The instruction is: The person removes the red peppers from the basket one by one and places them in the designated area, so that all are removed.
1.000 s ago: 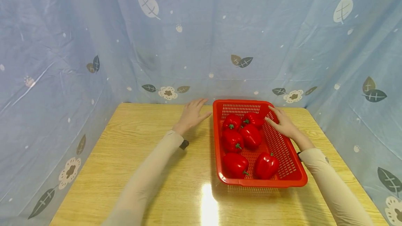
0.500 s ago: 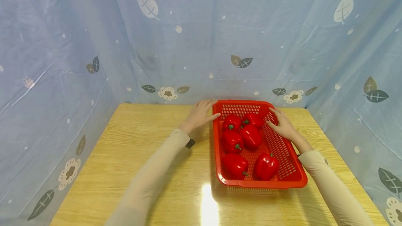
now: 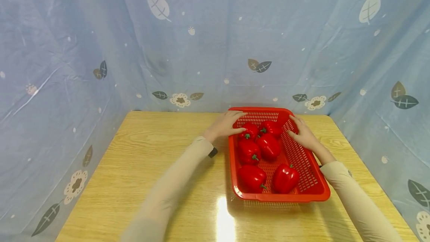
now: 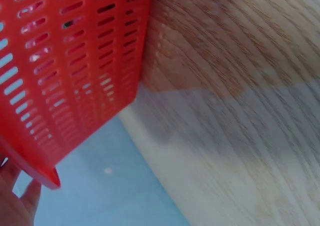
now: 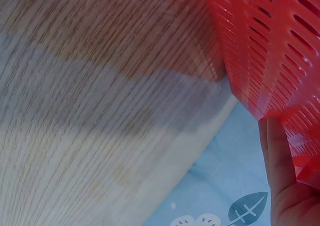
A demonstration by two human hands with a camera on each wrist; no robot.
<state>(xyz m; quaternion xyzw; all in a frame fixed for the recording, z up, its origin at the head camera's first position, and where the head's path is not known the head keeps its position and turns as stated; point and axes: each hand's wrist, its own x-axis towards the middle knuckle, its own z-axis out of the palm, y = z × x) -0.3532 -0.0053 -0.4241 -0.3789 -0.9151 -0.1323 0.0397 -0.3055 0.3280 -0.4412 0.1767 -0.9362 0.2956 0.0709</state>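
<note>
The basket [image 3: 282,197] stands on the surface [image 3: 151,137], between the grips; its long axis appears to run front to back. The left grip [image 3: 224,125] reaches over the left rim, the right grip [image 3: 305,136] over the right, both near the rear corners. On each, thumb and fingers are spread apart, not clamped. Neither is clearly nearer; this opposed placement suits an even two-sided hold. Six peppers [image 3: 285,179] lie inside, three along the left wall.

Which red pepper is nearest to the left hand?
The back-left pepper in the basket: of all six, it alone is visually overlapped by the left hand.
</note>
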